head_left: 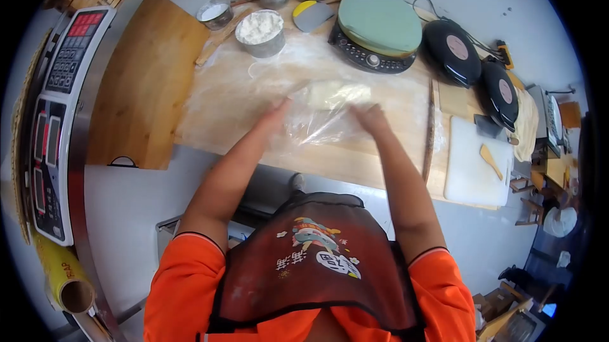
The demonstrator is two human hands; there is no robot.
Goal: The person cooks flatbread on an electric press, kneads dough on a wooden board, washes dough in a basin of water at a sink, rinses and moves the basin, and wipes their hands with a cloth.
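A pale lump of dough (339,95) lies on the floured wooden board (231,110), with a sheet of clear plastic (311,123) over and in front of it. At the plastic's left edge is my left hand (277,112), blurred by motion, so its fingers cannot be made out. My right hand (370,118) is closed on the plastic at the dough's lower right.
Behind the dough stand a bowl of flour (260,32), a scraper (312,17) and a green-topped electric griddle (379,22). Black round appliances (451,53) are at the right, above a white cutting board (472,164). A scale (54,126) stands far left.
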